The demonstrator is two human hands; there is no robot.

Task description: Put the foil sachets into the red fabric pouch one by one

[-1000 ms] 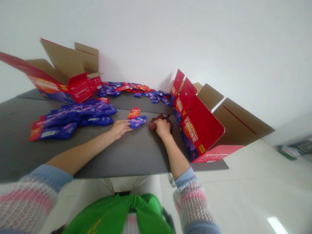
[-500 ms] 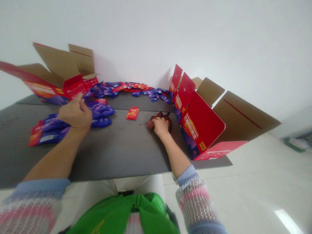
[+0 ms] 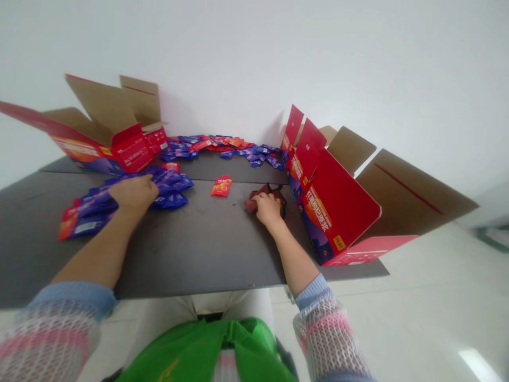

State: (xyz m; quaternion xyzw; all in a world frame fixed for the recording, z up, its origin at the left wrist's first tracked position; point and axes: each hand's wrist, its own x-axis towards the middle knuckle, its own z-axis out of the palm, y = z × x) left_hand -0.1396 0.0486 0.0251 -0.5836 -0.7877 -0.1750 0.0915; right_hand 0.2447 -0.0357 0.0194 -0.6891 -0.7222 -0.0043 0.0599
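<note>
My left hand (image 3: 134,196) is closed, its fingers curled down at a heap of purple sachets (image 3: 173,183). A purple sachet seems to be in its fingertips, though these are partly hidden. My right hand (image 3: 269,208) lies over a crumpled dark reddish-brown pouch (image 3: 251,205) with black straps or cords, its fingers bent around the top. Between the hands a single red-orange sachet (image 3: 221,187) lies flat on the grey table (image 3: 207,244). At the heap's left end sits a red-orange sachet (image 3: 69,218).
An open red carton (image 3: 133,150) stands at the back left, flaps raised. More open red cartons (image 3: 342,196) line the right side, with flaps sticking out past the table edge. Along the wall runs a row of purple and red sachets (image 3: 207,142).
My left hand has come down onto the heap with the purple sachet it held raised. My right hand stays on the pouch. The view has shifted slightly.
</note>
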